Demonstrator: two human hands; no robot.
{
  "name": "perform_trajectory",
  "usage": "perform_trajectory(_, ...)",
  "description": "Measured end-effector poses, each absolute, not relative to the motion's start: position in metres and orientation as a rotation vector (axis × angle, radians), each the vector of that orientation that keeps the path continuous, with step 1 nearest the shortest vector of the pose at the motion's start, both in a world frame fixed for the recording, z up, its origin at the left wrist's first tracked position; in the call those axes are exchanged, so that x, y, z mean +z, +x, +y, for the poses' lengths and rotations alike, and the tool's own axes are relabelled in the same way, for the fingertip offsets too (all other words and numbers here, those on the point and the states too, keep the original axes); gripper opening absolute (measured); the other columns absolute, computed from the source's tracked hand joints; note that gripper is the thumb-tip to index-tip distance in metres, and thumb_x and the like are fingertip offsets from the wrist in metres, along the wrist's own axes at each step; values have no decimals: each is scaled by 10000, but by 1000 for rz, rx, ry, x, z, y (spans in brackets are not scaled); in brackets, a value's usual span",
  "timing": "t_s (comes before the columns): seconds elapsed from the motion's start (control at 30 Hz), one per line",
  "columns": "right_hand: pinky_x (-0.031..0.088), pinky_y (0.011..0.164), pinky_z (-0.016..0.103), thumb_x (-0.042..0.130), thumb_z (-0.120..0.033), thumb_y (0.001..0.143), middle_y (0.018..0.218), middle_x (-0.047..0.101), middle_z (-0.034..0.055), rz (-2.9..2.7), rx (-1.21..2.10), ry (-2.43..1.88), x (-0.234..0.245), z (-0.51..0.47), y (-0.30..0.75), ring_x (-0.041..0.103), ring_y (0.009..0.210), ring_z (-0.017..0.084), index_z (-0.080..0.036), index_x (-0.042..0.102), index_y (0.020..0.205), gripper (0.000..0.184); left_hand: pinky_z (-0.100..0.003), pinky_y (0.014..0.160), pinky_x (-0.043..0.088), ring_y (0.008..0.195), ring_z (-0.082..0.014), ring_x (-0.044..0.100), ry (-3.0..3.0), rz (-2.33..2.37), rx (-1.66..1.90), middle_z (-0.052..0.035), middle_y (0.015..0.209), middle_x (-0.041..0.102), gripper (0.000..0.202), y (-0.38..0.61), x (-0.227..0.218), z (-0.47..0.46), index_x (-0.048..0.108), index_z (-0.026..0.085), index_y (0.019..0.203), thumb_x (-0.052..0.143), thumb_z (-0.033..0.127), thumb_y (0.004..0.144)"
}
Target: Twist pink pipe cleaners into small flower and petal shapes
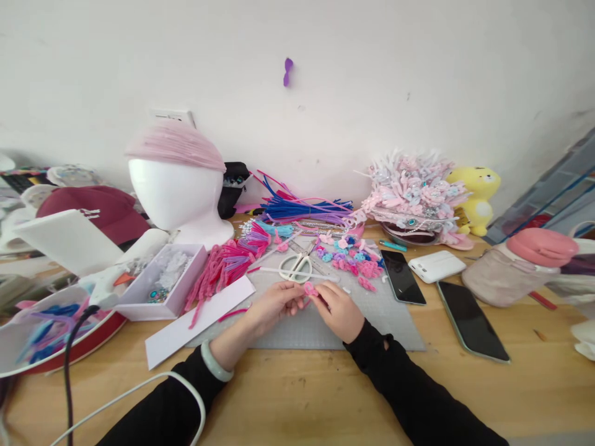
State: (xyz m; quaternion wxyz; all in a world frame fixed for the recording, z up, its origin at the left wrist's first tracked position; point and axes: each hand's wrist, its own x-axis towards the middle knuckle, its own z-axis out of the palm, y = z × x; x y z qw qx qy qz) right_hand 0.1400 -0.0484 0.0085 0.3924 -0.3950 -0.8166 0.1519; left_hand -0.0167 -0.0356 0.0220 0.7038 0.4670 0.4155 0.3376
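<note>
A small looped pink pipe cleaner [310, 288] is between my hands, above the grey cutting mat [390, 328]. My right hand [341, 311] pinches it between thumb and fingers. On its other side my left hand [277, 305] is closed, fingertips pressed together at the pipe cleaner's lower part; the exact grip is partly hidden. Just beyond lie white-handled scissors [296, 266]. Small pipe-cleaner flowers [356, 257] in pink, blue and purple are heaped behind my right hand. Pink and red pipe-cleaner pieces [232, 257] lie to the left.
A white box [198, 272] and white strip [199, 322] lie left, near a white mannequin head [174, 198]. Blue pipe cleaners [302, 207] lie behind. At right are a decorated headpiece [411, 201], two phones [403, 277] and a power bank [437, 266]. A white cable [134, 390] crosses my left sleeve.
</note>
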Motion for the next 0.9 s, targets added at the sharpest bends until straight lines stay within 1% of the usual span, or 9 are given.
perform_trajectory(0.1, 396, 697, 284, 363, -194, 814, 740, 521, 59, -2071, 409, -1021, 10, -49, 139, 488, 737, 163, -175, 535, 757, 182, -175, 450, 291, 448, -52, 413, 1107, 938, 771, 15, 578, 531, 155, -16, 24, -36, 544, 137, 667, 543, 291, 687)
perform_trajectory(0.2, 387, 593, 260, 423, -217, 779, 640, 497, 24, -1945, 571, -1095, 12, -49, 137, 469, 617, 141, -174, 523, 650, 169, -187, 494, 324, 488, -73, 423, 1359, 971, 857, 26, 566, 506, 141, -14, 27, -37, 542, 150, 674, 519, 284, 709)
perform_trajectory(0.33, 331, 458, 230, 488, -306, 734, 468, 435, -28, -1634, 1080, -1165, 15, -50, 132, 403, 444, 96, -168, 485, 549, 230, -199, 530, 344, 530, -93, 437, 1615, 1051, 990, 27, 578, 489, 140, -13, 26, -43, 544, 168, 701, 464, 272, 749)
perform_trajectory(0.43, 299, 411, 216, 518, -357, 700, 417, 403, -52, -1343, 1473, -1070, 15, -50, 129, 363, 387, 75, -160, 493, 561, 242, -205, 550, 355, 554, -100, 454, 1676, 1093, 1087, 26, 591, 488, 141, -11, 21, -46, 532, 171, 714, 446, 272, 763)
perform_trajectory(0.5, 278, 391, 209, 542, -368, 673, 407, 388, -62, -1219, 1596, -1040, 13, -49, 129, 343, 370, 66, -155, 508, 581, 235, -209, 559, 358, 564, -100, 457, 1651, 1092, 1128, 28, 595, 482, 145, -8, 16, -46, 522, 169, 721, 437, 276, 769)
perform_trajectory(0.63, 281, 406, 211, 564, -343, 656, 389, 418, -53, -1367, 1421, -1164, 11, -44, 135, 361, 367, 61, -151, 491, 505, 255, -204, 506, 337, 503, -85, 414, 1446, 1013, 984, 48, 542, 436, 182, -5, 13, -41, 488, 157, 710, 438, 322, 769)
perform_trajectory(0.7, 283, 413, 209, 570, -309, 652, 394, 428, -54, -1458, 1337, -1224, 11, -42, 139, 368, 375, 61, -148, 517, 518, 216, -201, 493, 322, 484, -78, 396, 1381, 940, 890, 55, 520, 424, 193, -6, 14, -37, 495, 148, 710, 466, 333, 752)
perform_trajectory(0.8, 295, 419, 209, 574, -274, 641, 411, 446, -57, -1487, 1348, -1237, 13, -41, 142, 381, 386, 64, -142, 581, 614, 135, -197, 500, 318, 488, -66, 393, 1312, 875, 853, 50, 555, 456, 178, -10, 15, -33, 525, 133, 739, 547, 306, 700)
perform_trajectory(0.9, 341, 453, 214, 589, -271, 623, 448, 491, -45, -1424, 1472, -1150, 15, -41, 141, 425, 416, 70, -135, 587, 648, 138, -208, 549, 344, 543, -75, 440, 1247, 824, 847, 29, 623, 512, 188, -14, 14, -31, 539, 130, 781, 586, 275, 672)
